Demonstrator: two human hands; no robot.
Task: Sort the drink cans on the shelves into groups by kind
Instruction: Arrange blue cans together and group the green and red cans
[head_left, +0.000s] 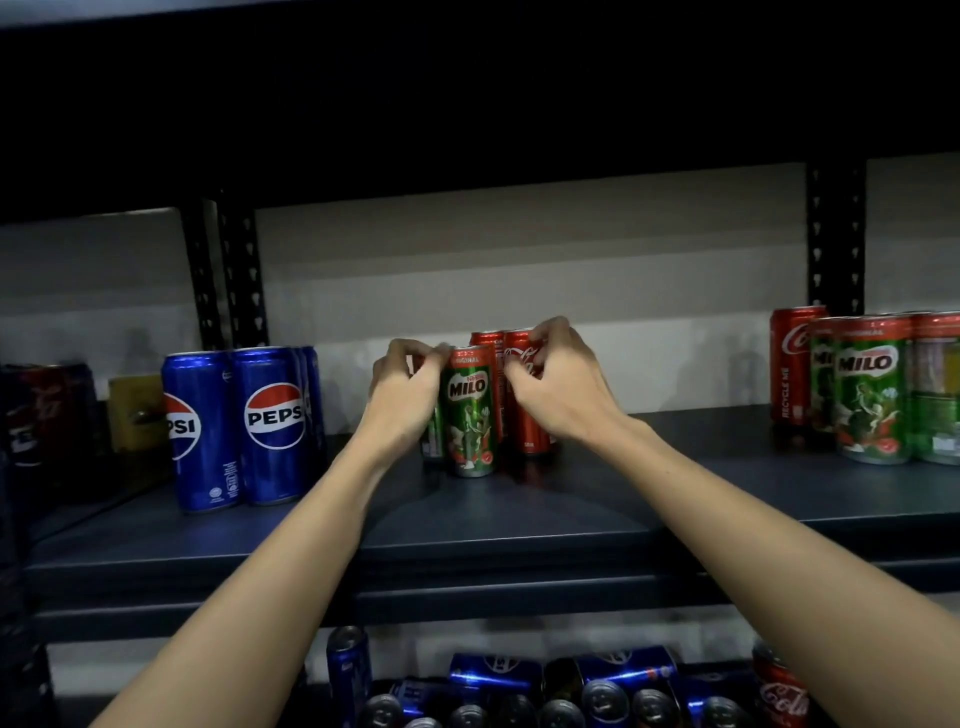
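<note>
Dark metal shelf against a pale wall, dimly lit. Pepsi cans stand left, a Milo and Coca-Cola group right. Centre: left hand curls round a part-hidden can; right hand grips a Coca-Cola can; Milo can stands between them.

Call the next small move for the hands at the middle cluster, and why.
Probably lift the Coca-Cola can under the right hand away from the Milo can; red and green cans stand mixed there, and the left hand grips beside the Milo.
</note>
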